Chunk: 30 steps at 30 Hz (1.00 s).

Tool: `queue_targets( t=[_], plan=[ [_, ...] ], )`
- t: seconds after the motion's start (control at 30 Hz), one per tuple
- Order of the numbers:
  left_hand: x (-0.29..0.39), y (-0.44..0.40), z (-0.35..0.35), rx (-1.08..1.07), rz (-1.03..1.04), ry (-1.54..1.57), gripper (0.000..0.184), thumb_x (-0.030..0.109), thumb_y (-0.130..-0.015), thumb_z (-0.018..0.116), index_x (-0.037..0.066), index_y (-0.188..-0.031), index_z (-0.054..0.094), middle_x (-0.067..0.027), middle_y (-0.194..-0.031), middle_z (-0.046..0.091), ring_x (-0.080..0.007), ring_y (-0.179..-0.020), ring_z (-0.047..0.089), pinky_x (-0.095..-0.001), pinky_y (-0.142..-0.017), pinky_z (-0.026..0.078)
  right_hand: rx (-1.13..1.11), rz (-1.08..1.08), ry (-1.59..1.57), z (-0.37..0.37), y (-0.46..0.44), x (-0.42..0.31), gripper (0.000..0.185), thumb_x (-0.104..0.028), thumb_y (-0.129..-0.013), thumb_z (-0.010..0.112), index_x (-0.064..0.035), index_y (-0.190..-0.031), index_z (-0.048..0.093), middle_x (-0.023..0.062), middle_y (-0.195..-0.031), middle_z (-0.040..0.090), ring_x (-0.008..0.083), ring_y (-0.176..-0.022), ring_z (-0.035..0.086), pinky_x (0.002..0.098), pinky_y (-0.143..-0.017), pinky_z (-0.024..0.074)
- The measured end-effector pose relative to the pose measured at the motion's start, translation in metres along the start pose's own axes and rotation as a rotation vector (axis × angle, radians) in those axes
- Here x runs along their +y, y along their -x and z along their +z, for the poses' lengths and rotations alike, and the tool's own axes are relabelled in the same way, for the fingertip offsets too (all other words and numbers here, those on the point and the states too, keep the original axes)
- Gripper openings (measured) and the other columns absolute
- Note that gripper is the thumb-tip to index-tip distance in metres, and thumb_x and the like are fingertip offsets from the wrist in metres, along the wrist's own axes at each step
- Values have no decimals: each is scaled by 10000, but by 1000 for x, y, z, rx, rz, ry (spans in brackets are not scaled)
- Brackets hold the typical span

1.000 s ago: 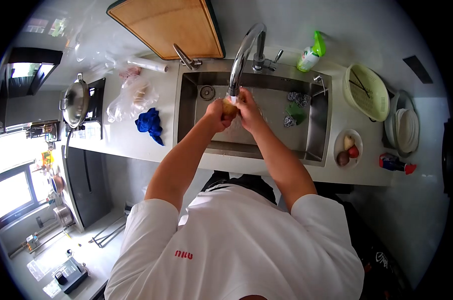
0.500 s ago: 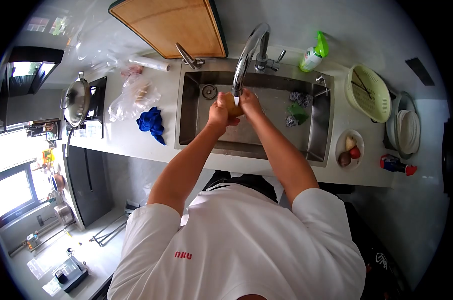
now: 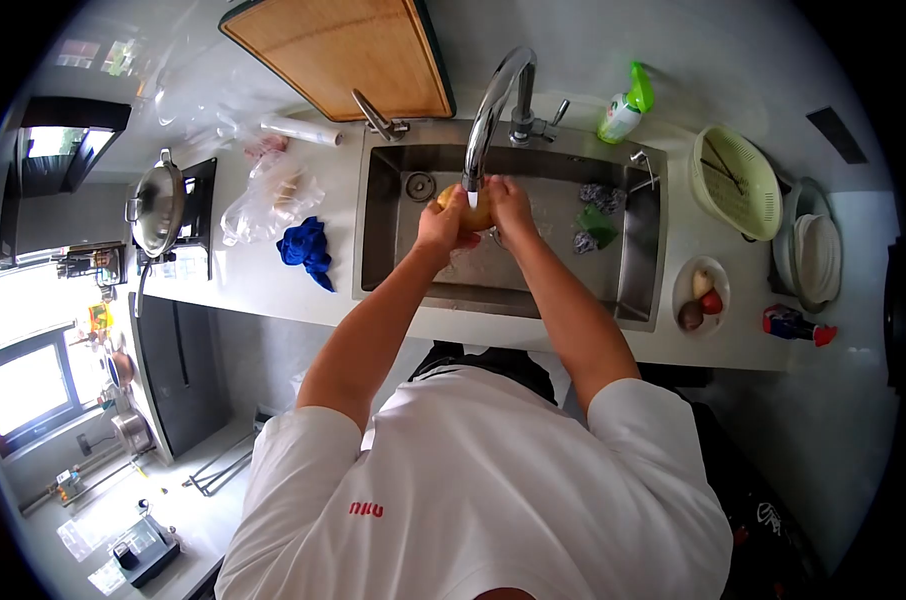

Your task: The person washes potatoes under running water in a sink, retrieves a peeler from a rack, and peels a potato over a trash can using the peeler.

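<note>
Under the tap (image 3: 476,150), a yellow-brown potato (image 3: 480,219) is held between both hands above the sink (image 3: 428,290). My left hand (image 3: 439,224) is closed round its left side, thumb on top. My right hand (image 3: 510,208) grips the right side, with the fingertips near the spout. Water runs from the spout onto the potato. The undersides of the fingers are partly hidden.
Scouring pads (image 3: 602,196) and a green sponge (image 3: 598,229) lie in the sink's right part. To the right are a plate (image 3: 718,268) of vegetables and a green colander (image 3: 763,205). A blue cloth (image 3: 305,250) and plastic bag (image 3: 258,210) lie left.
My right hand has shifted slightly right and its fingers have changed position on the potato, so more of the potato shows. My left hand stays nearly in place.
</note>
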<state>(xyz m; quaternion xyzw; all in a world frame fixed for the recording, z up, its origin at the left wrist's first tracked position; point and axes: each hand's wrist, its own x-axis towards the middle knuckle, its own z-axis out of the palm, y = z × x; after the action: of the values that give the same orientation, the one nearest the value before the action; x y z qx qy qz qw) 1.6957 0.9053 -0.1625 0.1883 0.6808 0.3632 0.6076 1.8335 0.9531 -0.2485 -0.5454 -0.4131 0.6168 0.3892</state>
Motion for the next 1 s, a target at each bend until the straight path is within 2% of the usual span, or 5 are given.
queue_targets(
  t=[0.1,0.37,0.6,0.8,1.0],
  plan=[
    [7,-3,-10,-28,-25,54,585,561,-1059,465,37,-1315,509,-176,-1008,695,-302,-655,725,-392,-587,645,-113,81,-448,2,26,-19,418,-273,-1027,601,-38,-1372,584,64,-1214,670,173,-1023,640,341,-903,509],
    [-15,-6,-12,-158,-176,441,539,547,-1088,395,119,-1378,546,-153,-1286,632,-355,-1117,683,-503,-933,581,-12,-162,-58,11,26,-28,410,-289,-1004,643,-42,-1328,592,32,-1160,659,172,-999,644,325,-935,499],
    [-12,-3,-17,-157,-183,263,479,578,-1045,495,156,-1242,607,-113,-1077,673,-243,-807,678,-314,-627,572,-254,152,-437,3,34,-31,417,-432,-1029,641,-37,-1165,641,32,-1059,666,159,-946,634,302,-883,502],
    [-10,4,-17,-183,-411,426,413,577,-1056,453,186,-1047,585,-45,-837,625,-107,-563,503,-186,-407,340,-81,-300,71,13,38,-20,416,-380,-1019,663,-14,-1218,671,61,-1114,706,186,-1019,660,333,-903,527],
    [-15,12,-5,-99,-362,438,422,549,-1074,384,166,-1042,557,-58,-777,576,-93,-505,402,-188,-411,324,-84,353,-360,4,27,-44,367,-346,-1044,629,-42,-1243,675,54,-1135,701,172,-1041,652,340,-896,521]
  ],
)
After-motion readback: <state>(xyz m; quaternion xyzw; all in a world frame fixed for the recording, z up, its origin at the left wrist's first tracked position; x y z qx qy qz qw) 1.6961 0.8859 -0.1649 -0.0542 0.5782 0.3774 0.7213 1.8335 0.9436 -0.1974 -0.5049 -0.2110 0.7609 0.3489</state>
